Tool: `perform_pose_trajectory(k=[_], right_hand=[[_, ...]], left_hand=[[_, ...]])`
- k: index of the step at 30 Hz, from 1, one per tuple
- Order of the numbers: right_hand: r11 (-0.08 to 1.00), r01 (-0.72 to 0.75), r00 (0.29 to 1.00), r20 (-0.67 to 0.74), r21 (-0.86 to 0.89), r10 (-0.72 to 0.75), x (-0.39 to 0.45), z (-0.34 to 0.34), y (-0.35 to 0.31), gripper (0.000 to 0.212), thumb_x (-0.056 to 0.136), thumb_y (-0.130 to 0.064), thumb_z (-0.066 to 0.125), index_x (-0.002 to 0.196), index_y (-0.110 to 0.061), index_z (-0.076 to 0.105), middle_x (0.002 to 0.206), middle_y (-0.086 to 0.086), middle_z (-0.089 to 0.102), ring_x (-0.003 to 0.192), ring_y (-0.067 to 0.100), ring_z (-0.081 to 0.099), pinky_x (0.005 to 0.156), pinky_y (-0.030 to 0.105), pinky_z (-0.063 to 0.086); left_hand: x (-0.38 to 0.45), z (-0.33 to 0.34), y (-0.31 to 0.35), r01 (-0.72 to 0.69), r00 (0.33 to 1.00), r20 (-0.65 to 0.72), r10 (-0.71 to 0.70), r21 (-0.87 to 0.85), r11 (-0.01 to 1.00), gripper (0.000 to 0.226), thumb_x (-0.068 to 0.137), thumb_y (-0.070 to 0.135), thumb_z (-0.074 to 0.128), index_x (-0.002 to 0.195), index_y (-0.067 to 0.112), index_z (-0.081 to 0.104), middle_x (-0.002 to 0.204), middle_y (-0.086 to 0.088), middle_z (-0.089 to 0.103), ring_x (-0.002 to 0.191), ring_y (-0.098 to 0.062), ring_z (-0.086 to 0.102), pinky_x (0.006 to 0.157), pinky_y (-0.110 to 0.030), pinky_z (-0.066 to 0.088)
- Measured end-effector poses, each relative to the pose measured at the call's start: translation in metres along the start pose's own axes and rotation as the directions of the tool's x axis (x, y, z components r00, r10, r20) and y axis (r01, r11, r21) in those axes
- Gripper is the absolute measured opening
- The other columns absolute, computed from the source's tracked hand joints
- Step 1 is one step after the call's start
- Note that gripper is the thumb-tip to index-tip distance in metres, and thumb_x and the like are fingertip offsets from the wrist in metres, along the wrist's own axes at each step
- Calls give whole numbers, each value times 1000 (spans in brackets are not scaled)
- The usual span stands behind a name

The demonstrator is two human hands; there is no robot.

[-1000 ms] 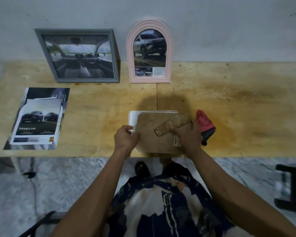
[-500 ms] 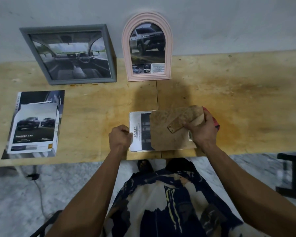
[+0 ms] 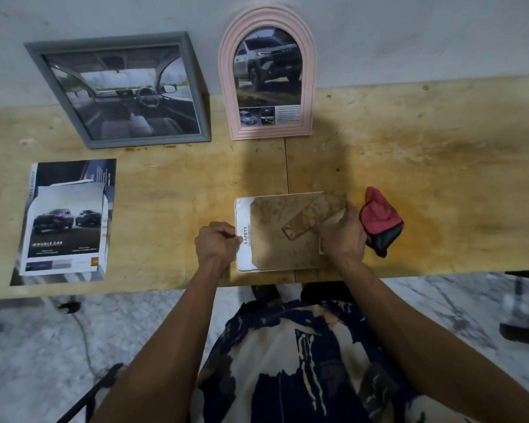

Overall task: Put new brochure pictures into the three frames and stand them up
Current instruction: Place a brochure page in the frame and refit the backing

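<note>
Two frames, grey (image 3: 119, 90) and pink (image 3: 268, 74), stand against the wall. The third frame (image 3: 242, 239) lies face down on the table (image 3: 409, 166); your left hand (image 3: 217, 245) pinches its edge, your right hand's (image 3: 341, 236) fingers (image 3: 316, 228) clamp the backing board (image 3: 275, 230).

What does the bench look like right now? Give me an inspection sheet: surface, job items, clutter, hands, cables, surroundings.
Surface: plywood bench, stained, with a seam down the middle.
Job's things: grey frame and pink arched frame stand against the wall, both filled. White frame lies face down with a SAFETY sheet in it; brown backing board lies on top, shifted right. Brochure stack lies at left.
Clutter: red cloth beside the white frame.
Grippers: left hand pinches the white frame's left edge; right hand holds the board by its stand flap.
Cables: one cord on the floor, left.
Surroundings: grey wall, marble floor, dark furniture at right.
</note>
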State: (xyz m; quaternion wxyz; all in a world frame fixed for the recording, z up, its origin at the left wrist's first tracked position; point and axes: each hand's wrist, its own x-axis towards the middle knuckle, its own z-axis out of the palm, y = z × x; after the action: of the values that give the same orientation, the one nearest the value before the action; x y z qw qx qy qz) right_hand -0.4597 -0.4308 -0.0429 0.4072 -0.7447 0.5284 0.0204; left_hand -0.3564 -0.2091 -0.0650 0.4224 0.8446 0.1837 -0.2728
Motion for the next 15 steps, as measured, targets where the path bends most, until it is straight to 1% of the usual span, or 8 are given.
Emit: perform_pose_trajectory(k=[3, 5, 8, 10, 13, 15], right_hand=[[1000, 3, 1000, 5, -23, -3, 1, 8, -1, 85, 68, -49, 79, 139, -21, 42, 129, 8, 57, 122, 32, 52, 96, 46, 49], [999, 8, 1000, 8, -34, -8, 1, 13, -2, 87, 66, -50, 80, 139, -22, 42, 128, 7, 57, 121, 32, 53, 96, 48, 50], [999, -29, 1000, 11, -44, 30, 1, 16, -4, 90, 66, -51, 79, 142, -26, 38, 132, 6, 53, 125, 31, 47, 99, 50, 46], [996, -43, 999, 14, -80, 44, 0, 16, -5, 90, 68, -51, 79, 143, -26, 37, 134, 6, 48, 128, 31, 42, 99, 49, 43], [990, -40, 997, 55, -132, 47, -3, 17, -9, 91, 71, -53, 77, 146, -28, 32, 137, 5, 40, 130, 29, 35, 97, 50, 40], [987, -54, 996, 58, -152, 63, -7, 21, -12, 90, 71, -56, 76, 146, -32, 30, 136, 3, 36, 130, 28, 33, 97, 53, 40]], left_hand=[[-1, 0, -1, 3, 1000, -8, -3, -15, 1000, 24, 73, 0, 84, 65, 20, 72, 85, -5, 75, 78, -30, 73, 72, -47, 62], [-2, 0, 0, -5, 1000, -15, 5, -23, 1000, 23, 76, 2, 82, 65, 20, 72, 87, -7, 75, 81, -29, 73, 74, -47, 62], [-5, 1, 2, -11, 1000, -22, 11, -6, 1000, 24, 81, 3, 79, 66, 19, 71, 88, -9, 75, 74, -26, 71, 70, -46, 63], [-5, 1, 2, -17, 1000, -24, 17, -4, 1000, 24, 81, 4, 79, 65, 21, 71, 87, -7, 75, 75, -26, 71, 71, -46, 63], [-6, 0, 4, -36, 999, -18, 36, 40, 999, 27, 79, 6, 78, 63, 25, 71, 79, 1, 74, 77, -26, 72, 75, -44, 62], [-7, 0, 6, -34, 999, -12, 34, 53, 998, 25, 79, 5, 76, 63, 23, 71, 78, 1, 74, 70, -28, 72, 70, -44, 63]])
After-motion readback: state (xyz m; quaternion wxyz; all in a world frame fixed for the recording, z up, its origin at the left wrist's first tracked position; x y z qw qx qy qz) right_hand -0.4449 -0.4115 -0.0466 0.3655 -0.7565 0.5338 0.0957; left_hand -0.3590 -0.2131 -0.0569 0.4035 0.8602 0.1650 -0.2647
